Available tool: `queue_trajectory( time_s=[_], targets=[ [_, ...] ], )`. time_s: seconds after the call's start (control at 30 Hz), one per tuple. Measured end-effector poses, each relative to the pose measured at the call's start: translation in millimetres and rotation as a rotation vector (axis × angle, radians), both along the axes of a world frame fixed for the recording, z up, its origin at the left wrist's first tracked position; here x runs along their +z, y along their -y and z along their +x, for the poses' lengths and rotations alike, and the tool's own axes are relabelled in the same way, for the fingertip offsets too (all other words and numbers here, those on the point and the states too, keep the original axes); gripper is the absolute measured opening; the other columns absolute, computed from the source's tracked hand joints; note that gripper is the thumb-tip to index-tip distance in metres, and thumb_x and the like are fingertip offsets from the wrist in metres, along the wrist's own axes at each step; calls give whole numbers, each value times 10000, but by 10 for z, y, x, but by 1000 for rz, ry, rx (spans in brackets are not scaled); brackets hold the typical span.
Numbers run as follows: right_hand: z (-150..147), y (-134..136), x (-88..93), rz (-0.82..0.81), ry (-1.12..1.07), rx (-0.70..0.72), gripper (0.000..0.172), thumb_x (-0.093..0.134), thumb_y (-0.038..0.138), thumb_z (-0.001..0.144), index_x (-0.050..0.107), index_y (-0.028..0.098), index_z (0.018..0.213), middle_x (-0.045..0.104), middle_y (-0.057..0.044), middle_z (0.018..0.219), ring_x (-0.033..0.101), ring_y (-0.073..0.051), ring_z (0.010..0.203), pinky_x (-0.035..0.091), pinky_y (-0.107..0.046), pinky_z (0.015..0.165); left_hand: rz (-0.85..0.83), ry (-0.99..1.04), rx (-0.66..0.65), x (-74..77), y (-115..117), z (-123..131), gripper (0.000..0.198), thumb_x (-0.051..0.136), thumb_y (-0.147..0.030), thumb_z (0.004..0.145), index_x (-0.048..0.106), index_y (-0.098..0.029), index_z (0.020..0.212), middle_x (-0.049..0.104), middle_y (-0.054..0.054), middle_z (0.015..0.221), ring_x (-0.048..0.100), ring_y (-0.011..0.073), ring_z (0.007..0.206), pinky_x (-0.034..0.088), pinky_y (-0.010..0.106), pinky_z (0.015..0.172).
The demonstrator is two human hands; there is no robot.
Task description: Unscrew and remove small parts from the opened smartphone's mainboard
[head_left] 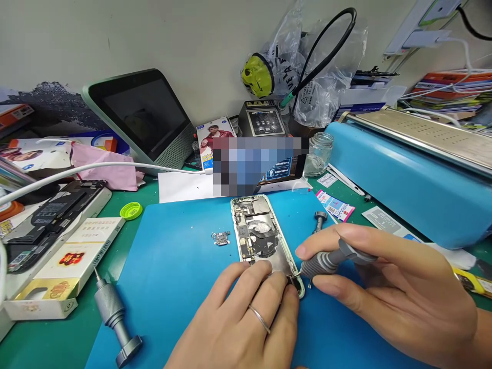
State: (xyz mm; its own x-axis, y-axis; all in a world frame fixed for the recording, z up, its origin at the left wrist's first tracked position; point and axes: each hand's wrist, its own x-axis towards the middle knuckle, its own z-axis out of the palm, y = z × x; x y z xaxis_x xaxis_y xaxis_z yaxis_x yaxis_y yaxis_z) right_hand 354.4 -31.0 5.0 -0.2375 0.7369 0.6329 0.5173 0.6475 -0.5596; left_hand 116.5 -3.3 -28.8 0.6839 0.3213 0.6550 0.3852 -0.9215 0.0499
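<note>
An opened phone housing (pixel 265 236) with exposed circuit parts lies on a blue mat (pixel 172 266). Across its lower end rests my left hand (pixel 249 318), a ring on one finger, its fingers laid side by side and pressing on the housing. My right hand (pixel 384 287) grips a grey screwdriver (pixel 326 260) between thumb and fingers, its tip at the housing's lower right edge. Left of the housing sits a small circuit part (pixel 221 238). A second grey screwdriver (pixel 113 307) lies at the left edge of the mat, and another (pixel 320 221) is right of the housing.
Behind the mat stand a lit phone screen (pixel 282 169), a glass jar (pixel 320 151) and a tilted display (pixel 146 113). A blue machine (pixel 384 174) fills the right. At left are a cigarette box (pixel 73 256), a green cap (pixel 131 210) and another phone housing (pixel 49 220).
</note>
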Motion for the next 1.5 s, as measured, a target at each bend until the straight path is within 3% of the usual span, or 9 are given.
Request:
queue_trajectory(
  time_s=[0.2, 0.4, 0.57, 0.67, 0.77, 0.9, 1.1, 1.3, 1.5],
  targets=[
    [40, 41, 43, -23, 3, 28, 773, 770, 80, 891, 585, 436, 1551, 846, 10, 1236, 848, -219, 1011, 714, -321, 949, -13, -16, -1, 0, 3, 0, 438, 404, -420, 1181, 776, -189, 1194, 815, -1, 1166, 715, 203, 1100, 524, 375, 967],
    [72, 24, 48, 41, 66, 6, 750, 760, 96, 898, 588, 420, 1552, 846, -7, 1206, 838, -232, 961, 737, -356, 849, -14, -17, -11, -10, 3, -14, 428, 420, -427, 1177, 772, -186, 1211, 802, 1, 1183, 702, 200, 1100, 517, 367, 973],
    [53, 0, 76, 77, 123, -71, 693, 776, 151, 904, 622, 440, 1515, 844, -9, 1176, 816, -270, 973, 721, -424, 905, -16, -8, 2, 1, 20, -3, 445, 387, -414, 1184, 772, -191, 1193, 815, -11, 1157, 713, 203, 1093, 508, 370, 981],
    [63, 10, 81, 83, 126, -39, 709, 780, 154, 904, 604, 414, 1540, 842, -14, 1193, 824, -267, 959, 701, -440, 984, -16, -11, -1, 9, 12, 5, 448, 380, -412, 1186, 773, -197, 1182, 819, -11, 1157, 716, 200, 1095, 506, 369, 981],
    [71, 24, 86, 39, 118, -21, 750, 758, 139, 905, 571, 463, 1555, 841, -4, 1172, 816, -273, 892, 712, -481, 936, -10, -8, -2, 7, -2, 7, 451, 382, -415, 1185, 774, -192, 1174, 818, -12, 1149, 715, 200, 1072, 507, 368, 972],
    [46, 22, 89, 106, 105, -54, 721, 766, 105, 879, 633, 427, 1510, 823, 6, 1146, 776, -236, 951, 711, -375, 839, -9, -8, 2, -2, -3, -1, 437, 397, -418, 1182, 772, -194, 1183, 815, -16, 1151, 713, 202, 1081, 507, 370, 974],
    [35, 0, 95, 78, 127, 15, 768, 735, 58, 892, 572, 382, 1570, 823, -10, 1160, 788, -238, 985, 673, -405, 993, -4, -2, 5, 14, 4, 7, 451, 383, -411, 1187, 781, -199, 1165, 827, -14, 1140, 729, 199, 1072, 518, 370, 956],
    [76, 13, 79, 156, 156, -62, 650, 716, 98, 940, 611, 328, 1539, 753, -34, 1102, 726, -194, 974, 674, -311, 850, -1, 0, 7, 20, 10, 6, 454, 382, -405, 1185, 785, -197, 1162, 833, -16, 1134, 735, 205, 1069, 521, 358, 963],
    [69, -18, 99, 118, 153, 5, 712, 703, 49, 925, 566, 308, 1574, 788, -11, 1235, 735, -167, 1129, 626, -282, 1045, 5, -3, 11, 14, 1, 6, 456, 375, -411, 1187, 780, -205, 1160, 833, -19, 1139, 738, 202, 1071, 530, 363, 960]
  ],
)
